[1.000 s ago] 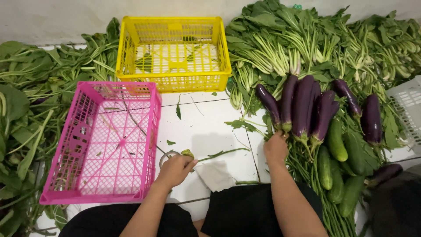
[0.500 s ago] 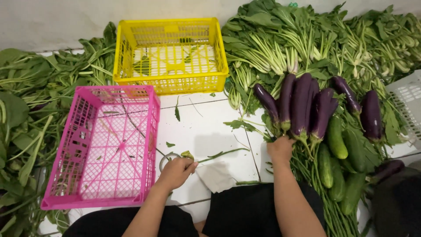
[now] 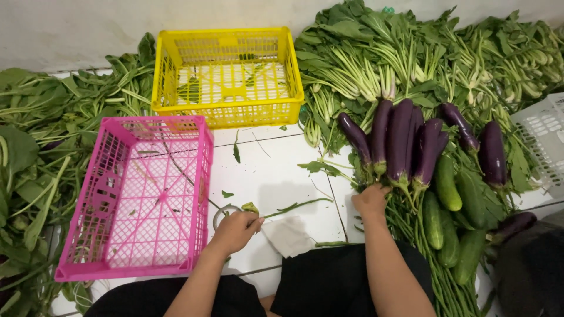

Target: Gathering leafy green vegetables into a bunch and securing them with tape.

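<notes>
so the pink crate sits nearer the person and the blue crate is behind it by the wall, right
Not quite: the head view shows the crate by the wall is yellow, not blue. The pink crate does sit nearer the person, beside the left hand.

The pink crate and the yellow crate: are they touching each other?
Apart. The head view shows a strip of white tiled floor between the pink crate and the yellow crate behind it.
</notes>
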